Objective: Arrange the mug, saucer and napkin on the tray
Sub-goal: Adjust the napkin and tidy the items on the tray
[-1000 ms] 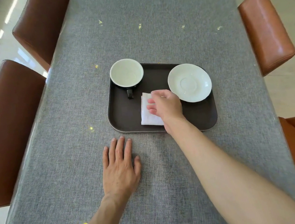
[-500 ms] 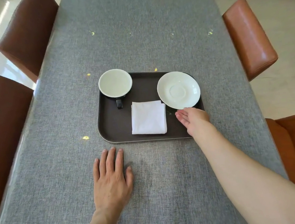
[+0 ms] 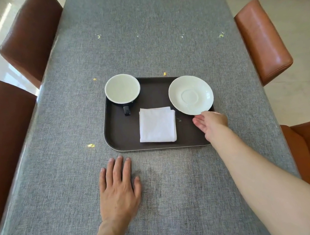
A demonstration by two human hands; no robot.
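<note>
I see the dark tray [image 3: 122, 141] at the centre of the frame on the grey surface [image 3: 160, 38]. The mug [image 3: 122, 88] stands in its upper left corner, handle pointing down the frame. The saucer [image 3: 190, 94] sits at the tray's upper right, and the folded white napkin [image 3: 157, 124] lies flat between them, lower down. My right hand [image 3: 210, 123] is open, fingers loose, thumb touching the saucer's lower rim. My left hand [image 3: 119, 188] lies flat and spread on the surface below the tray.
</note>
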